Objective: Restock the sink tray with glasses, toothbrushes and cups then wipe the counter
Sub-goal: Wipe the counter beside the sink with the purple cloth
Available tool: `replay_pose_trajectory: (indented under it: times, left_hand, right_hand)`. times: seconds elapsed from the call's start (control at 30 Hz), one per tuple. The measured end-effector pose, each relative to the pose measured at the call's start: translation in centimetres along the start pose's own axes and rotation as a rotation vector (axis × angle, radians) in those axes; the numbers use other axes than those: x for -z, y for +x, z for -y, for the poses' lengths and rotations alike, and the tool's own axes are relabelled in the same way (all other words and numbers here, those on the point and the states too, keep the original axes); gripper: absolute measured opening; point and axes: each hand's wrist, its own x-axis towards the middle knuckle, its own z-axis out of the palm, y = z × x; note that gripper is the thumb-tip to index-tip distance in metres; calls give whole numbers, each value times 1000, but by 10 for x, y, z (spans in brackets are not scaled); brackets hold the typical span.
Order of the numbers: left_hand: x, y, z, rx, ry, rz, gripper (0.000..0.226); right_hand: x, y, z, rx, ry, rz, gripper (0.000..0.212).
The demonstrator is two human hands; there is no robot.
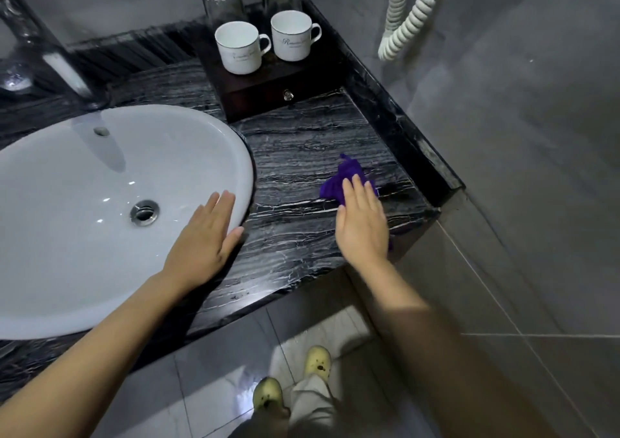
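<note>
Right hand (360, 218) pressed flat on purple cloth (339, 182) near worktop (292, 243) edge, left hand (204, 236) released; overshooting could drop cloth.

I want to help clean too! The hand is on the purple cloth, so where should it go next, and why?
Probably slide the right hand and purple cloth up the dark counter toward the tray. That stretch lies bare just ahead, and the left hand rests flat on the sink rim.
</note>
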Motion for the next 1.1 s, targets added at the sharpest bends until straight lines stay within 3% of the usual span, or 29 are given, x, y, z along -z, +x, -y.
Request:
replay_pose_trajectory:
  times: [0.13,0.37,0.57,0.77,0.87,1.0,1.1]
  left_hand:
    - [1,0,2,9,-76,29,80]
    - [14,-13,-1,15,-171,75,63]
    - [20,-74,26,88,-61,57,71]
    - [23,-117,56,185,49,4,75]
    - [22,-121,54,181,48,-34,81]
    - [25,-122,56,237,41,-45,83]
    - [28,-133,70,317,102,-44,80]
  right_hand:
    - [-12,-22,46,-42,12,16,58]
    - [-27,-40,96,-15,1,107,58]
    - [-36,-58,133,67,34,133,58]
    - [-45,-97,173,-57,29,72,64]
    - [-41,-118,194,-78,158,96,72]
    - [-26,-132,187,89,457,398,86]
    - [-31,-126,166,299,253,405,101]
